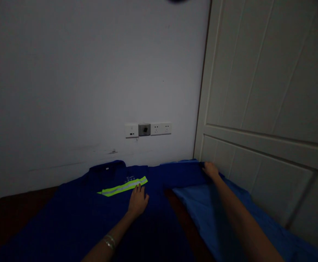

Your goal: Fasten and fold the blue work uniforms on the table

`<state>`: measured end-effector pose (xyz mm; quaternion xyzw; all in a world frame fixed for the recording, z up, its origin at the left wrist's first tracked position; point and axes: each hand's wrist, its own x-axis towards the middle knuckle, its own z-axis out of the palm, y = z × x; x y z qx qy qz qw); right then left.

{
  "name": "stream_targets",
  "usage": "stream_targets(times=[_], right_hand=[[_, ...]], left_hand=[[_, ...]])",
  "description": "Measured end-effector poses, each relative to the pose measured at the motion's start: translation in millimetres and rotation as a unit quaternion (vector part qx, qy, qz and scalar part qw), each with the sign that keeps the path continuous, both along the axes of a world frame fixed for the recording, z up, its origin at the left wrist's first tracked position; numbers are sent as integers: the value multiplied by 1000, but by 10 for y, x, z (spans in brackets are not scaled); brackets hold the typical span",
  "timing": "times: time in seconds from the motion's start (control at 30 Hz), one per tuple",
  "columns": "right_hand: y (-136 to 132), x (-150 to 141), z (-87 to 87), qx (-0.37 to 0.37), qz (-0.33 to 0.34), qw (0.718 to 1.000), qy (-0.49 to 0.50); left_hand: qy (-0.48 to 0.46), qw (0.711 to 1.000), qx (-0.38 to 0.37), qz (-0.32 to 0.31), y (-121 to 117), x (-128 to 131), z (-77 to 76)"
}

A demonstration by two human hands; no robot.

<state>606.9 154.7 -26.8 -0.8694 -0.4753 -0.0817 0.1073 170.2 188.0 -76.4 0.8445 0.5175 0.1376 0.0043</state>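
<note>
A dark blue work jacket (79,207) lies spread out, its collar (106,169) towards the wall. Across its chest runs a yellow-green reflective strip (124,186) with a silver band, and a small print sits just above. My left hand (138,200) rests on the chest, fingers stretched out over the strip's lower edge, holding nothing. Out to the right, one sleeve (183,174) extends straight, and my right hand (210,170) has its fingers closed around the end of it. The fingertips there are partly hidden. The jacket's lower part is dark and hard to make out.
Beneath the jacket is a dark reddish-brown surface (16,203). A lighter blue cloth (199,207) lies under the sleeve and along the right side. A white wall with a row of sockets (161,128) stands behind; a panelled white door (257,109) borders the right.
</note>
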Motion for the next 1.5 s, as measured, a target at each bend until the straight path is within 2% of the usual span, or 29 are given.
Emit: stream_targets(times=[0.2, 0.43, 0.63, 0.8, 0.97, 1.17, 1.37, 1.43, 1.5], right_hand=[[68, 32, -51, -8, -32, 999, 3], [86, 110, 26, -19, -66, 997, 37], [41, 128, 208, -16, -77, 995, 56], [50, 93, 468, -10, -71, 995, 63], [101, 23, 924, 2, -42, 997, 72], [171, -233, 1704, 29, 11, 995, 95], [191, -813, 2550, 75, 54, 986, 136], [185, -1052, 2815, 93, 75, 982, 149], [177, -1288, 3063, 109, 86, 980, 145]], left_hand=[[-3, 1000, 5, 1, -17, 7, 21], [-13, 1000, 4, 5, -60, 16, 64], [-21, 1000, 0, 2, -72, 10, 84], [-33, 999, 1, -1, -72, 9, 81], [-34, 999, -5, 0, -56, 10, 46], [-41, 999, -13, -1, -74, -1, 56], [-96, 994, -53, -2, -53, -25, 45], [-149, 985, -87, -1, -31, -43, 76], [-236, 962, -137, 5, 5, -64, 168]])
